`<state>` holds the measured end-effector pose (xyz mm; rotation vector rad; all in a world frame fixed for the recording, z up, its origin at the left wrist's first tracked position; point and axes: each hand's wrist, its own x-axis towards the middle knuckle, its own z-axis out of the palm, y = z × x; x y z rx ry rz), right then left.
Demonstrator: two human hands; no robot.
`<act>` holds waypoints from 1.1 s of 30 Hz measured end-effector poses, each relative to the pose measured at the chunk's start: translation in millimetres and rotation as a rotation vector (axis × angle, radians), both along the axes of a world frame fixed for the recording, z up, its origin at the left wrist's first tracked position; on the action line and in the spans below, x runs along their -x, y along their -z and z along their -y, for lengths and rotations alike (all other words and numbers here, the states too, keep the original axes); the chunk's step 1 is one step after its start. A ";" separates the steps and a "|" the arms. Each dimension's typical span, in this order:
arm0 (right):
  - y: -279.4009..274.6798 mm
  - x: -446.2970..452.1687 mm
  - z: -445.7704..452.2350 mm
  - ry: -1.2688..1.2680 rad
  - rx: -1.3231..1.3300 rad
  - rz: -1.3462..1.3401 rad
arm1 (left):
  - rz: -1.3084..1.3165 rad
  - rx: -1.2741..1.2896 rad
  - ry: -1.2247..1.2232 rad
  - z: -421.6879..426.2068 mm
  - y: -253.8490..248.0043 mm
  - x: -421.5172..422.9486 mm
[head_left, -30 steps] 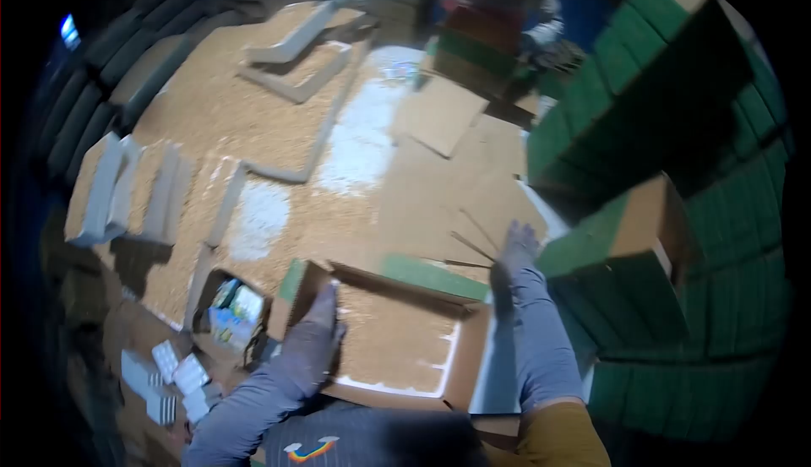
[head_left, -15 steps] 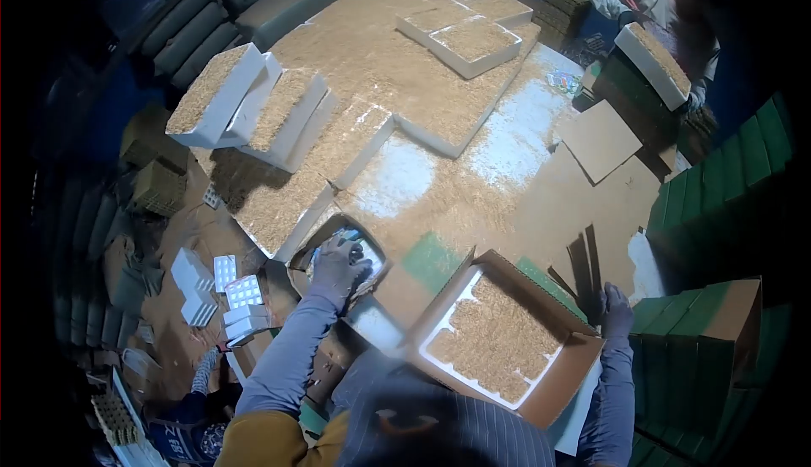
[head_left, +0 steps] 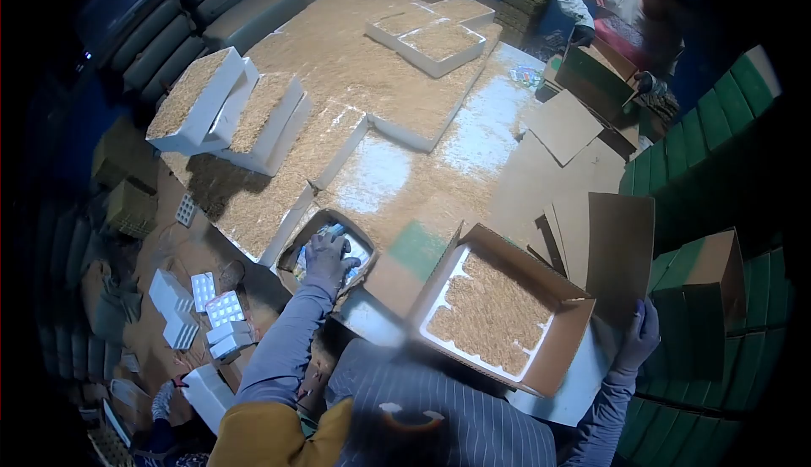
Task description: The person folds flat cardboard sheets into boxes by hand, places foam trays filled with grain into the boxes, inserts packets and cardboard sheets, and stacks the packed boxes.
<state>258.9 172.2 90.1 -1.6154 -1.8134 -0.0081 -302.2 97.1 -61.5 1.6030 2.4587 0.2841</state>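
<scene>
My left hand [head_left: 328, 257], in a grey glove, reaches into a small open carton [head_left: 368, 243] of light-coloured and blue packets. Its fingers are curled over the contents; what they grip is hidden. My right hand [head_left: 639, 338], also gloved, holds a brown cardboard sheet [head_left: 621, 252] upright by its lower right edge, thumb and fingers closed on it. Between my arms, an open cardboard box [head_left: 553, 370] contains a white tray [head_left: 448, 344] filled with tan, sawdust-like shavings [head_left: 490, 311]. More cardboard strips [head_left: 568, 243] lean beside the sheet.
Shavings-filled trays [head_left: 439, 45] cover the table, with tilted white trays [head_left: 211, 100] at left. Flat cardboard [head_left: 564, 127] lies at right, near stacked green boxes [head_left: 693, 142]. A co-worker [head_left: 617, 19] handles a box at the far right; another person's arm [head_left: 162, 399] shows lower left.
My right hand has raised the cardboard sheet upright. My left hand stays in the small carton. The far co-worker's tray is no longer visible; a box is between their hands. The view has shifted slightly.
</scene>
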 end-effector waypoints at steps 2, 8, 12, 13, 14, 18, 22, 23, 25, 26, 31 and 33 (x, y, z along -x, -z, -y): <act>-4.4 8.2 15.6 0.028 0.009 -0.029 | 0.018 -0.002 -0.024 -1.1 5.9 3.6; -16.6 13.8 52.2 0.058 -0.022 -0.135 | 0.007 0.131 0.022 -2.6 1.7 3.5; -17.7 19.2 67.2 0.107 -0.015 -0.181 | -0.078 0.131 0.017 -6.0 24.4 6.3; -17.2 20.8 69.5 0.111 -0.012 -0.181 | -0.111 0.095 0.007 -6.9 27.8 6.6; -16.1 21.3 72.1 0.090 -0.025 -0.198 | -0.134 0.114 0.024 -6.8 30.6 8.1; -9.2 15.3 80.3 0.083 -0.046 -0.216 | -0.108 0.187 0.042 -8.0 12.3 3.4; -13.0 26.0 90.0 0.097 -0.085 -0.177 | -0.104 0.188 0.052 -7.3 10.2 0.7; -16.1 28.9 92.2 0.098 -0.079 -0.173 | -0.117 0.126 0.041 -7.2 15.3 -0.3; -13.4 28.0 94.0 0.104 -0.072 -0.167 | -0.091 0.103 0.033 -7.2 24.2 2.2; -12.5 27.9 94.5 0.104 -0.070 -0.165 | -0.078 0.101 0.033 -6.3 22.1 3.3; -31.5 31.0 101.0 0.068 -0.169 -0.145 | 0.013 -0.468 0.144 10.9 -60.3 -1.5; -37.1 35.8 103.7 -0.004 -0.230 -0.069 | 0.012 -0.681 0.089 5.9 -111.9 -33.5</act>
